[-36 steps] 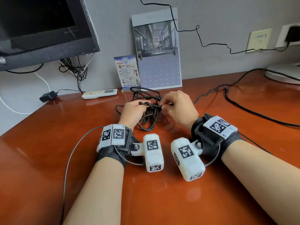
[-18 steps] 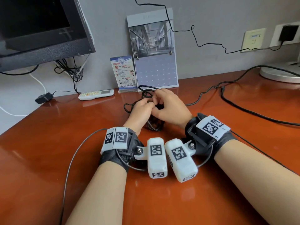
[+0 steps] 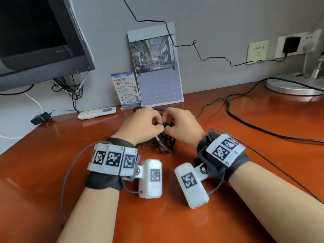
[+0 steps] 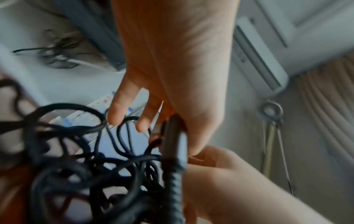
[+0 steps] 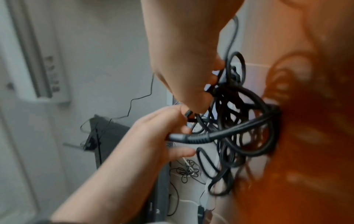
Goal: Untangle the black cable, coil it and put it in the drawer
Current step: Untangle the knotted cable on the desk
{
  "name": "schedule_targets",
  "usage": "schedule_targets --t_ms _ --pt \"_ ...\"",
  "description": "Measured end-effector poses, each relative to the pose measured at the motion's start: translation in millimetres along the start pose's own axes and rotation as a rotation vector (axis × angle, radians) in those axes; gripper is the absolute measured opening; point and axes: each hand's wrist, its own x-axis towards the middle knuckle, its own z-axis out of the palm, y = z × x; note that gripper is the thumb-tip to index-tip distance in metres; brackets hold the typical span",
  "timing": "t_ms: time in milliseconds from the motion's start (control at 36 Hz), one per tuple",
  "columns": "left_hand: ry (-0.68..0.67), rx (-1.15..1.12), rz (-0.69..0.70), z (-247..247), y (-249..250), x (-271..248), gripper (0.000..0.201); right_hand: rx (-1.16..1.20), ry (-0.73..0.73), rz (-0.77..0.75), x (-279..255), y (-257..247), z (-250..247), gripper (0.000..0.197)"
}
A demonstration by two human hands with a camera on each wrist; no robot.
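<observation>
We take the desk calendar point(image 3: 158, 67), propped against the wall at the back of the desk point(image 3: 52, 172), as our landmark. Far to its left hangs the dark monitor point(image 3: 40, 35), and below that a knot of wires and a small black adapter point(image 3: 40, 118) at the desk's rear edge. Nearer the calendar, still to its left, lies a white remote control point(image 3: 96, 113), and a small printed card point(image 3: 126, 88) leans just beside the calendar's left edge.

Directly in front of the calendar we find the black cable point(image 3: 164, 142), a tangled heap resting on the desk. Our left hand point(image 3: 140, 126) sits at the left of the heap with fingers curled; in the right wrist view it grips the cable's connector end point(image 5: 180, 138). Our right hand point(image 3: 182, 127) meets it just to the right, thumb and fingers pinching strands at the top of the tangle point(image 5: 216, 84). The two hands nearly touch over the knot.

To the calendar's right, other black cords trail across the desk toward a wall socket point(image 3: 296, 45) and a round silver base point(image 3: 294, 86).
</observation>
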Motion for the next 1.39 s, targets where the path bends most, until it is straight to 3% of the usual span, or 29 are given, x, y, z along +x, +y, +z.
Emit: schedule_targets --t_ms 139,306,417,500,583,722,861,972,1111,1167,1278,1389 --pt "-0.248 0.150 0.089 2 12 14 0.014 -0.128 -0.091 0.150 -1 8 -22 0.009" --pt "-0.316 0.025 0.083 -3 10 19 0.025 0.041 0.017 0.164 -5 17 -26 0.021" --pt "-0.398 -0.087 0.040 -9 11 15 0.021 0.087 0.081 0.178 -8 19 -31 0.029" --pt "-0.388 -0.078 0.001 -8 17 19 0.023 0.023 0.053 0.122 -12 14 -31 0.008" --pt "-0.340 0.045 -0.003 -8 18 26 0.043 -0.054 0.030 0.062 -15 10 -27 0.007" --pt "-0.327 0.120 0.072 -12 19 27 0.023 0.031 0.105 0.076 -15 4 -23 0.013" --pt "-0.336 0.199 0.089 -14 20 21 0.020 0.132 0.030 0.070 -14 7 -22 0.003" --pt "-0.316 0.239 0.121 -15 19 17 0.022 0.036 -0.023 0.033 -14 10 -22 0.008" --pt "-0.243 0.416 0.226 -13 24 15 0.028 -0.166 0.010 0.053 -13 6 -22 0.007" --pt "-0.286 0.446 0.240 -16 24 15 0.027 -0.231 0.045 0.098 -13 7 -25 0.006" --pt "-0.459 0.354 0.150 -33 18 14 0.022 -0.147 0.127 0.198 -12 17 -30 0.003" --pt "-0.476 0.346 0.067 -34 19 8 0.021 -0.060 0.100 0.172 -12 17 -22 0.014"
